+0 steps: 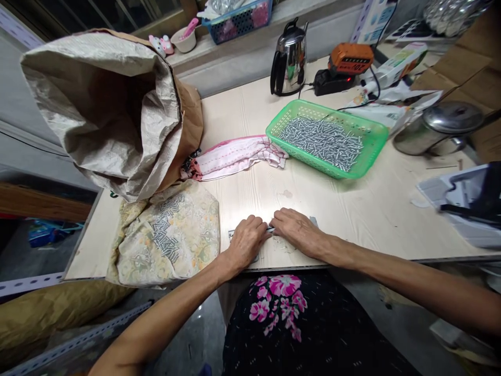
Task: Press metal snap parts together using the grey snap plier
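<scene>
A slim metal piece (270,229) sits just below the centre of the frame, at the near edge of the table (246,196). The left hand (248,240) and the right hand (299,231) are both curled closed, pinching it between them; its 2 ends are hidden. Left of centre, small metal pins (166,230) lie on a patterned cloth (200,224). Right of centre, a green basket (373,159) holds many similar pins. A paper sack (160,122) gapes at upper left; a kettle (289,62) stands at top centre-right.

The pale table (376,219) bears a green basket (313,161), a kettle (291,60) and a floral cloth (199,224).
</scene>
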A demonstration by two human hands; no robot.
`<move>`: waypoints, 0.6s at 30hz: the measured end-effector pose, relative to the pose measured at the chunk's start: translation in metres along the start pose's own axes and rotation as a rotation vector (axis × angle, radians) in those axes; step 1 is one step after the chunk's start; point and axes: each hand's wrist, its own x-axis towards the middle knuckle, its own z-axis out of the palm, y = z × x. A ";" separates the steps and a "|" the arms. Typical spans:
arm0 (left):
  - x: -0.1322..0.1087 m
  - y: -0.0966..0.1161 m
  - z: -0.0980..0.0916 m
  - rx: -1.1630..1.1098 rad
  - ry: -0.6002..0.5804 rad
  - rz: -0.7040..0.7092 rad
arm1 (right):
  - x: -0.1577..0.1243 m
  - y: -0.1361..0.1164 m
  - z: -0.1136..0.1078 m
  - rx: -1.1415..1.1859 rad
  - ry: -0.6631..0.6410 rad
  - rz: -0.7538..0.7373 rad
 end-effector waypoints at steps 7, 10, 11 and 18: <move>-0.013 -0.014 -0.004 -0.161 0.210 -0.086 | -0.001 0.012 -0.020 0.132 0.054 -0.005; -0.035 -0.027 -0.013 -0.210 0.336 -0.304 | -0.004 0.016 -0.027 0.175 0.119 -0.013; -0.042 -0.031 -0.017 -0.211 0.328 -0.392 | -0.005 0.016 -0.027 0.183 0.127 0.000; -0.049 -0.041 -0.023 -0.214 -0.130 -0.718 | -0.003 -0.009 0.005 0.139 0.067 0.007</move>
